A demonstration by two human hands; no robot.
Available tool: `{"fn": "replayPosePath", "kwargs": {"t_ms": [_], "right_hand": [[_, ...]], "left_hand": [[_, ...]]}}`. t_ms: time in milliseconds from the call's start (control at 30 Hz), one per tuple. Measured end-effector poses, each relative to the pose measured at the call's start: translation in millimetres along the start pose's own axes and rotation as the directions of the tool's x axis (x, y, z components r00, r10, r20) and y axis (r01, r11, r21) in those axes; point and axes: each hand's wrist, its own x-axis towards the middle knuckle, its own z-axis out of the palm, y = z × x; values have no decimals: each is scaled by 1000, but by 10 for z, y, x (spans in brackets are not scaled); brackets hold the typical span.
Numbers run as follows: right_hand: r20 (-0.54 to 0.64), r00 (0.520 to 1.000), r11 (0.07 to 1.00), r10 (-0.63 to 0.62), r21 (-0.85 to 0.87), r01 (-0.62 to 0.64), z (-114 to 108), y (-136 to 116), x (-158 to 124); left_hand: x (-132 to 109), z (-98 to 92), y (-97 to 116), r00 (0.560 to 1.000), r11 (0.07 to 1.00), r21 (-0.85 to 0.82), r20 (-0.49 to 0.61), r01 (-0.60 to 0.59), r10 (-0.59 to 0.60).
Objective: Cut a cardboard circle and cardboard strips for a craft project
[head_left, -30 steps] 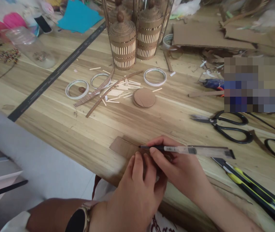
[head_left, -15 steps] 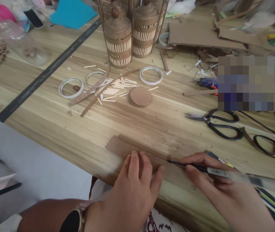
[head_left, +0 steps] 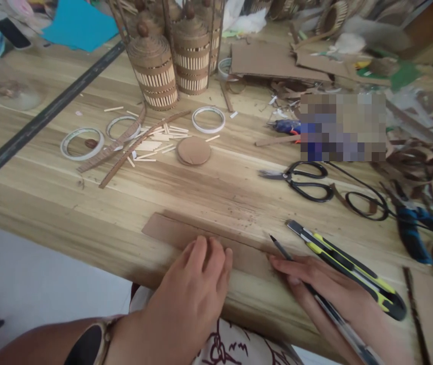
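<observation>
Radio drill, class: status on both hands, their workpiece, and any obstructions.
Left hand resting on flat brown cardboard strip. Right hand holding slim black-and-clear pen. Possible obstruction: yellow-and-black utility knife close beside right hand.

From here I can see a watch (head_left: 86, 345) on the wrist (head_left: 119, 334) behind the left fingers (head_left: 198, 253), its face dark and rounded, rimmed in a gold tone. Below those fingers shows pale clothing (head_left: 227, 344) patterned with looping, dark-red lines.

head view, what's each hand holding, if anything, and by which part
The right hand holds a slim black-and-clear pen by its front section; the left hand rests on a flat brown cardboard strip.
</observation>
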Motion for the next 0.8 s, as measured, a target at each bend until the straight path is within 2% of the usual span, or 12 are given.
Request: {"fn": "replayPosePath", "kwargs": {"t_ms": [100,200,300,400,500,600,700,800], "right_hand": [[36,995,995,-91,-36,92,-1,79,-5],[75,990,990,-118,-73,124,-47,159,-4],[86,993,992,-85,-86,92,-108,181,9],[-7,1000,997,1,-82,-1,-125,131,59],[-64,998,1000,-16,-15,16,-62,46,157],[-95,995,993,-28,111,39,38,-24,272],[-93,996,989,-13,142,26,103,-65,364],[-35,999,991,7,136,-2,114,-89,413]], "left_hand": [[114,-18,41,986,988,-35,-72,-150,147],[224,-49,111,979,980,-30,-60,-198,196],[285,-74,181,981,981,6,-10,-195,195],[300,-74,235,988,987,31,17,-156,155],[307,-66,263,993,993,24,26,-113,112],[324,-62,271,993,993,22,23,-118,118],[330,-39,281,994,995,12,22,-103,103],[294,20,296,992,995,-37,88,-90,93]]}}
